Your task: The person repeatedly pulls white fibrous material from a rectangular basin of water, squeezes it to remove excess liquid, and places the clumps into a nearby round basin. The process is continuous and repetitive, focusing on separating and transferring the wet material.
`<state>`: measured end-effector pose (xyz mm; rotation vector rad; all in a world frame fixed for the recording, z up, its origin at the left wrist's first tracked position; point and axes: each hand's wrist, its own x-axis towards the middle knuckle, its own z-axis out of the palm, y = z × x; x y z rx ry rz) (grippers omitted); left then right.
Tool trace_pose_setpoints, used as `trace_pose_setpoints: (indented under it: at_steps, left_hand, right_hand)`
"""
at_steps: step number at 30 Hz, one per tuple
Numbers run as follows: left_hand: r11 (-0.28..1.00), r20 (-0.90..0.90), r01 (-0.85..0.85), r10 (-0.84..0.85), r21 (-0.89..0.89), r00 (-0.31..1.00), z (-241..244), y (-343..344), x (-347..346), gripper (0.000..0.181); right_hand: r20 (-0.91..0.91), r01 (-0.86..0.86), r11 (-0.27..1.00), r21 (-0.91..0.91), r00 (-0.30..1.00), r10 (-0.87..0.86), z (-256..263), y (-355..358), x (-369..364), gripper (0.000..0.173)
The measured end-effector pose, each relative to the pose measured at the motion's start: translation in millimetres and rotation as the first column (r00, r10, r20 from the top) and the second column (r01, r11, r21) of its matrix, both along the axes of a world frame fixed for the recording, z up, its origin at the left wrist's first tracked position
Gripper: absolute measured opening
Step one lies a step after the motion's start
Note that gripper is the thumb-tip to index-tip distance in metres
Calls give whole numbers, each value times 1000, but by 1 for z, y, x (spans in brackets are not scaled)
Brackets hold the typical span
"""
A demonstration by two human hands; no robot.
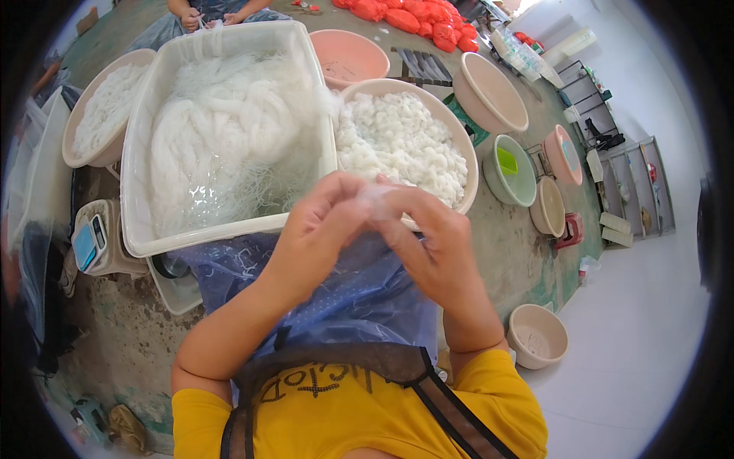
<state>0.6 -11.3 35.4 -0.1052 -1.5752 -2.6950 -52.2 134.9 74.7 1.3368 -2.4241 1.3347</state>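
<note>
Between my fingertips, over the front of the basins, is a small blurred bundle of white translucent strands (375,197). My left hand (321,224) and my right hand (427,235) both pinch it. A big white rectangular tub (229,234) stands to the left, filled with long wet white noodle-like strands (229,126) in water. Close behind my right hand is a round beige basin (471,172) heaped with small white knotted bundles (401,137). Motion blur hides how the strands run between my fingers.
Across the tub, another person's hands (192,20) hold similar strands. A second basin of white bundles (112,109) stands left, above a digital scale (90,241). Pink (350,54), beige (493,92) and green basins (509,172) stand right, with red bags (413,20) at the back.
</note>
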Motion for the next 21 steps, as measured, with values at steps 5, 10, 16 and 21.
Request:
trace_pose_setpoints:
  at_steps: [5, 10, 16, 21]
  left_hand:
    - [950, -50, -104, 124, 293, 991, -5, 14, -1, 32]
    - [990, -182, 82, -60, 116, 981, -3, 6, 4, 29]
    - [976, -247, 73, -124, -205, 961, -6, -5, 4, 23]
    - [986, -72, 99, -110, -137, 991, -19, -1, 4, 25]
  right_hand:
    - [-90, 97, 992, -82, 990, -104, 5, -2, 4, 12]
    - [20, -125, 936, -330, 990, 139, -7, -7, -5, 15]
    - [496, 26, 774, -632, 781, 379, 2, -13, -1, 23]
    - [598, 262, 570, -779, 586, 548, 6, -11, -2, 36]
